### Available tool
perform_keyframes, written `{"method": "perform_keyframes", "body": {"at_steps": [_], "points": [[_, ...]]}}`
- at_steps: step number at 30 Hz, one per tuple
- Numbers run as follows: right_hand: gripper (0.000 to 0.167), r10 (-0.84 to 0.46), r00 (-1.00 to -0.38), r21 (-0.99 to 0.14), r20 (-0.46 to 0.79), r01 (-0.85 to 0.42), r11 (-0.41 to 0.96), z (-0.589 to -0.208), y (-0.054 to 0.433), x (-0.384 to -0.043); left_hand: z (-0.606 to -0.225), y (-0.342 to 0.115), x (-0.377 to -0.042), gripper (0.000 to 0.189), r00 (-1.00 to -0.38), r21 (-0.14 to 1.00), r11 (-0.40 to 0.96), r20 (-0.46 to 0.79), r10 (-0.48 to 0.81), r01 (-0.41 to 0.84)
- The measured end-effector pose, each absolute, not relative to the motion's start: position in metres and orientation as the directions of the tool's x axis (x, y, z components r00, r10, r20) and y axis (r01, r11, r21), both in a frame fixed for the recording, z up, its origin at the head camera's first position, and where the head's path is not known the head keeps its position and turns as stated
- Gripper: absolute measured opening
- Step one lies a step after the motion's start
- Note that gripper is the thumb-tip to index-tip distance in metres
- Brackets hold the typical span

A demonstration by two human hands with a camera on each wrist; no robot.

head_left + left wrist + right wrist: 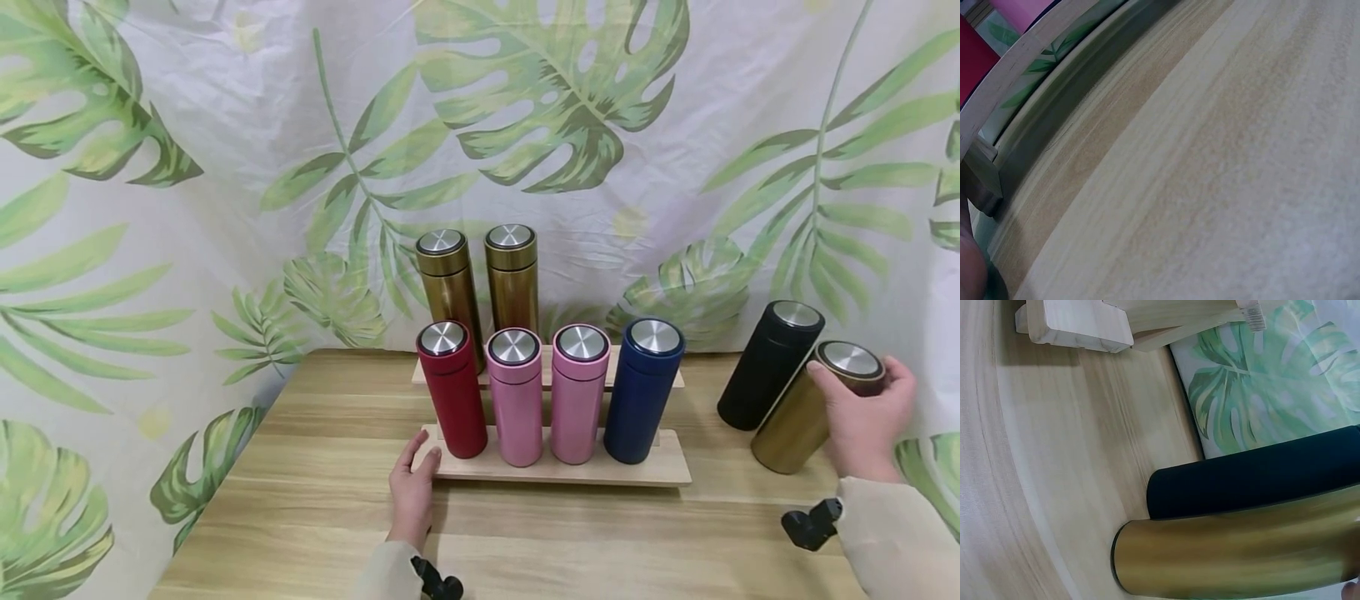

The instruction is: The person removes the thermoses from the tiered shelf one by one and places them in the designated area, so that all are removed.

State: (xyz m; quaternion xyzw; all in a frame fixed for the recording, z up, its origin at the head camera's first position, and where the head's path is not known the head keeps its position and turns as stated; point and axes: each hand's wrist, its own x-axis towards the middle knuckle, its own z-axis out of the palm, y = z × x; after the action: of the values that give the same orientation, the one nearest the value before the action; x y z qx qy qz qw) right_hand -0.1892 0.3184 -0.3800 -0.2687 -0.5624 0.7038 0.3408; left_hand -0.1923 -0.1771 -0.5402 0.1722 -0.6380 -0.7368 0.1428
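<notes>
My right hand [873, 417] grips a gold thermos bottle [795, 421] near its silver-topped lid, thumb on the left side and fingers on the right. In the right wrist view this bottle [1229, 556] stands close beside a black bottle [1247, 478]. At the left end of a two-tier wooden rack [667, 462], my left hand [412, 483] holds the front board's corner. On the front tier are a red bottle [456, 400], two pink bottles [517, 408] and a blue bottle [641, 400]. Two more gold bottles [513, 292] stand on the back tier.
The wood-grain table [285, 467] extends left of the rack and in front of it. Behind it hangs a leaf-printed cloth [225, 225]. A strip of table [701, 467] separates the rack from the bottles at right.
</notes>
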Motion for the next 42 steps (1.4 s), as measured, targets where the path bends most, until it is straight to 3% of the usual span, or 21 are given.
{"method": "perform_keyframes", "body": {"at_steps": [5,8,12,16,24,42], "points": [[0.079,0.763,-0.647,-0.999,-0.005,-0.038,-0.038,-0.375,0.323,-0.187,-0.541,-0.179,-0.194,0.045,-0.904,0.989,-0.143,-0.098,-0.415,-0.041],[0.076,0.775,-0.632,-1.0,0.014,-0.031,-0.006,-0.365,0.323,-0.187,-0.527,-0.175,-0.187,0.044,-0.907,0.989,-0.139,-0.098,-0.41,-0.044],[0.069,0.808,-0.583,-0.995,0.082,-0.1,0.028,-0.348,0.318,-0.185,-0.516,-0.172,-0.181,0.043,-0.905,0.99,-0.131,-0.096,-0.414,-0.045],[0.066,0.81,-0.57,-0.982,0.138,-0.188,0.035,-0.332,0.311,-0.184,-0.53,-0.176,-0.188,0.043,-0.9,0.989,-0.142,-0.099,-0.424,-0.042],[0.058,0.772,-0.604,-0.956,0.198,-0.291,0.018,-0.309,0.293,-0.188,-0.54,-0.178,-0.191,0.043,-0.894,0.99,-0.137,-0.096,-0.438,-0.039],[0.056,0.64,-0.663,-0.867,0.389,-0.498,0.012,-0.276,0.237,-0.208,-0.539,-0.178,-0.193,0.042,-0.898,0.989,-0.139,-0.108,-0.426,-0.053]]}}
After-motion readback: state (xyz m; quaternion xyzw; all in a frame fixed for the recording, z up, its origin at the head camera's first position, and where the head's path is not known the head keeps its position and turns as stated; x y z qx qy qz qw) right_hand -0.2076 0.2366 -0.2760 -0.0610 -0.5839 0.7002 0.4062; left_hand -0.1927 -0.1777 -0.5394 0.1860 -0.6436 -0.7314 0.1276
